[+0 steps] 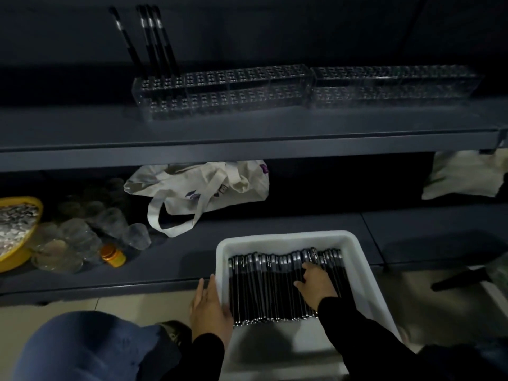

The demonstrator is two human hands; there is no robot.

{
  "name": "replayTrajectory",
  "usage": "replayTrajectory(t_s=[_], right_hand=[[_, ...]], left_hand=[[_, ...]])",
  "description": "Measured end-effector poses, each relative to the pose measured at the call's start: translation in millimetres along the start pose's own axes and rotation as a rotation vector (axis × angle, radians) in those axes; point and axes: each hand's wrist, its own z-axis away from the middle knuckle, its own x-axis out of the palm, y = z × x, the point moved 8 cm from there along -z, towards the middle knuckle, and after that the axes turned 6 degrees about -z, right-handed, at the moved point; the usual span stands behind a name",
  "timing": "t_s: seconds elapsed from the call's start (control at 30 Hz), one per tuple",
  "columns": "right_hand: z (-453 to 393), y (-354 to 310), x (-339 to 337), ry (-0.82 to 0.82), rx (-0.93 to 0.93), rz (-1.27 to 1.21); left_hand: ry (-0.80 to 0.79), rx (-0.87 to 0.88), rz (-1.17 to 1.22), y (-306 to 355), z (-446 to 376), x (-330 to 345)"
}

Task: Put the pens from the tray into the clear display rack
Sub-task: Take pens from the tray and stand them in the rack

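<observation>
- Four pens (149, 42) already stand in the left end of the clear display rack (220, 89), up on the shelf well above and behind the white tray (354, 243); I take that tray as my landmark.
- Far left of the tray I see a yellow bowl (16, 232), then a cluster of clear glass cups (82, 232) and a small orange-capped jar (112, 254).
- Behind the tray and to its left, a cream tote bag (198, 191) lies under the shelf; it has a purple print I cannot read.
- My left hand (210, 306) grips the tray's left wall, thumb inside and fingers outside, steadying it.
- Inside the tray, a dense row of black pens (264, 287) lies side by side, clips toward the far wall.
- My right hand (316, 284) rests on the right part of that row, fingers curled down onto the barrels; I cannot tell whether it has one pinched yet.
- I judge the pens light, stiff and smooth, likely to roll or slip against their neighbours, so I would pinch one at mid-barrel and lift it clear before tilting it upright.
- There is pale lettering on a few barrels near my right hand, too small to read.
- A second clear rack (395, 86) sits just right of the first, well behind the tray, with no pens showing in it.
</observation>
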Motion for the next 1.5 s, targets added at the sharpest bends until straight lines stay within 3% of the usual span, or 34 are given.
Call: replayTrajectory(t_s=[0.13, 0.37, 0.5, 0.6, 0.63, 0.7, 0.87, 0.93, 1.07, 1.17, 1.5], right_hand=[[-8.8, -0.9, 1.2, 0.022, 0.057, 0.031], [-8.4, 7.9, -10.7, 0.125, 0.124, -0.332], [13.4, -23.0, -35.3, 0.157, 0.029, -0.506], [49.8, -69.6, -55.4, 0.09, -0.116, -0.665], [60.7, -89.8, -64.1, 0.051, -0.184, -0.683], [76.3, -132.9, -91.0, 0.022, -0.32, -0.709], [100.1, -250.9, -185.1, 0.156, -0.634, -0.758], [105.3, -293.1, -217.3, 0.22, -0.742, -0.747], [95.7, -362.3, -251.0, 0.235, -0.797, -0.718], [81.6, -403.7, -259.4, 0.237, -0.82, -0.77], [49.1, -469.2, -245.7, 0.261, -0.966, -0.584]], left_hand=[[0.035, 0.0, 0.008, 3.5, 0.5, -1.9], [0.078, 0.031, 0.029, 0.0, -0.2, -3.4], [0.04, 0.105, -0.004, 4.0, -2.4, -3.0], [-0.019, 0.222, -0.093, 5.1, -13.8, -11.6], [0.07, 0.298, -0.177, 11.0, -18.2, -28.7], [0.246, 0.358, -0.063, 15.2, -22.1, -75.7], [0.708, 0.482, 0.198, 45.7, -26.7, -230.2], [0.777, 0.454, 0.257, 46.5, -41.9, -275.3], [0.664, 0.316, 0.423, 45.5, -94.0, -325.8], [0.548, 0.309, 0.439, 46.8, -127.7, -336.1], [0.663, 0.364, 0.272, 45.8, -140.6, -328.5]])
